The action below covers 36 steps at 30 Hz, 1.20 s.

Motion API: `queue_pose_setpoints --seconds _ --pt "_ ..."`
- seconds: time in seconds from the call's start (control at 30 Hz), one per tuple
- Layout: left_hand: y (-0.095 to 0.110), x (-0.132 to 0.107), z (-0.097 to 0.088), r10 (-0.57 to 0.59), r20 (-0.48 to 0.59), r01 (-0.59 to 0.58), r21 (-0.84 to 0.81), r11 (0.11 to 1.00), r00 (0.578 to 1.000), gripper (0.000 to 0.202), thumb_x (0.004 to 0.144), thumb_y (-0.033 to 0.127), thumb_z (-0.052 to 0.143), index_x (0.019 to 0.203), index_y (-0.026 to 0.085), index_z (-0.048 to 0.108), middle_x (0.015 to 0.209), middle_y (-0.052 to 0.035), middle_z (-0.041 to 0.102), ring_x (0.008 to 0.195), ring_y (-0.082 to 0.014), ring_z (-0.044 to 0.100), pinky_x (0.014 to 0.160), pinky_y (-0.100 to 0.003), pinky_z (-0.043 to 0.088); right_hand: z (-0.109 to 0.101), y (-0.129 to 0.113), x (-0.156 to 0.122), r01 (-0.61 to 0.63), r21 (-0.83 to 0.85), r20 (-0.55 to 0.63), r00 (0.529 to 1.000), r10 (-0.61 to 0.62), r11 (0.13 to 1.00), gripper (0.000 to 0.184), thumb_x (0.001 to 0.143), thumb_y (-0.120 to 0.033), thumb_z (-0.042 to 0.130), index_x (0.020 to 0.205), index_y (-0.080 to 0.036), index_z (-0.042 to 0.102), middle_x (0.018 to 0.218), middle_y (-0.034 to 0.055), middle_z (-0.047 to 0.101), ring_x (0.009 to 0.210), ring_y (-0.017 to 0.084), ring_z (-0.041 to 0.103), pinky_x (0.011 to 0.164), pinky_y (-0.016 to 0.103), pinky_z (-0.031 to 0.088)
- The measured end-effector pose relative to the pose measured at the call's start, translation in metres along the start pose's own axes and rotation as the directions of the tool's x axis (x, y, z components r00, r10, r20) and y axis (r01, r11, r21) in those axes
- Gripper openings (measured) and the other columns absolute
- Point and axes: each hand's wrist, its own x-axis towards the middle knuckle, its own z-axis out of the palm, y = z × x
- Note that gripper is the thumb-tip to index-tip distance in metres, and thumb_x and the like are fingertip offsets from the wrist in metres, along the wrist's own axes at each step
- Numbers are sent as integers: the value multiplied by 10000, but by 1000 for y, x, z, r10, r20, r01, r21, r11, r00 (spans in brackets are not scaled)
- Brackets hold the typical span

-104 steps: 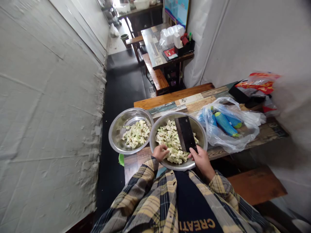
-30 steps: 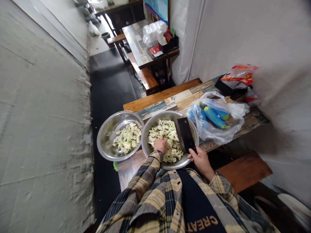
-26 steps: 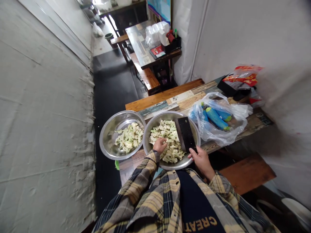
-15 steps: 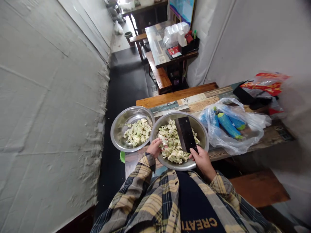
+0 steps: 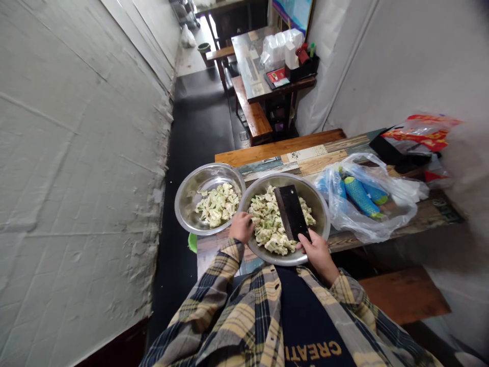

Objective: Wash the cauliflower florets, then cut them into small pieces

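Note:
My right hand (image 5: 316, 251) is wrapped round the handle of a cleaver (image 5: 291, 211), whose dark, broad blade lies over the right metal basin (image 5: 324, 224). Cut cauliflower (image 5: 269, 219) fills much of that basin. My left hand (image 5: 241, 227) is at the basin's left rim, its fingers curled in; what they hold, if anything, is hidden. Beside it, to the left, stands a second metal basin (image 5: 183, 204) with a smaller heap of cauliflower florets (image 5: 217, 205).
Both basins stand on a patchwork-wood table (image 5: 317, 162). To the right, a clear plastic bag (image 5: 372, 232) holds blue-netted produce (image 5: 361, 198). Behind are a wooden bench (image 5: 254, 120) and another table (image 5: 244, 56). A grey wall (image 5: 95, 178) runs along the left.
My left hand, which held a cauliflower piece over the right basin, has turned and drawn back to the rim; the piece no longer shows. My right hand and the cleaver have barely moved.

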Motion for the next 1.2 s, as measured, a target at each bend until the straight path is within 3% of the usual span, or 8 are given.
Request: queue_pose_setpoints --seconds 0.23,0.33,0.43,0.6,0.77,0.83,1.07,1.2 --pt "50 4 46 152 337 -243 247 938 929 141 713 216 617 789 148 714 1053 -159 592 1034 -308 477 861 -432 395 -4 -1 -4 20 8 -13 1000 -20 1000 410 838 -547 509 943 -166 615 578 10 641 469 153 532 490 255 424" --pt "43 7 51 109 287 -155 141 978 952 100 706 173 604 719 162 702 1027 -147 599 1054 -300 475 891 -432 381 -7 -1 -6 11 31 -22 1000 -11 999 421 841 -544 510 972 -159 616 572 8 636 462 155 526 488 260 422" --pt "30 12 44 -60 188 113 -286 951 980 35 678 168 640 669 179 672 922 -93 616 1016 -259 504 898 -395 398 -11 0 -6 10 34 -32 999 -9 999 410 841 -538 507 945 -157 618 579 16 642 475 161 542 503 265 432" --pt "18 7 25 -218 250 330 -648 687 944 223 717 371 653 746 155 610 682 -8 573 650 -144 562 648 -299 489 -13 2 0 2 9 -42 999 -2 1000 409 833 -539 508 912 -154 621 590 32 656 482 165 556 502 268 441" --pt "27 -8 12 -216 439 459 -888 45 872 418 572 386 809 823 171 554 677 15 606 604 -145 634 547 -247 494 -8 4 6 13 -3 -7 1000 -13 1000 470 813 -573 505 961 -144 628 591 36 663 476 165 562 486 265 440" --pt "27 -9 5 -248 441 446 -894 -36 863 411 564 353 823 807 172 545 651 19 605 578 -152 636 524 -248 489 -6 3 7 17 -12 9 1000 -17 1000 478 806 -584 507 953 -144 626 582 36 660 474 165 562 485 264 441" --pt "-10 5 -25 -602 179 185 -981 -52 778 284 798 461 579 764 193 491 700 1 604 678 -117 634 643 -246 511 -4 0 5 15 -25 18 1000 -14 1000 488 801 -599 505 956 -151 623 578 31 655 477 163 561 488 260 438" --pt "1 -1 -1 -481 214 418 -829 370 850 278 766 439 602 868 181 575 725 -13 615 584 -122 587 550 -246 453 -4 1 4 8 -14 15 1000 -8 1000 476 806 -589 502 960 -156 623 582 26 653 475 161 554 488 259 435"
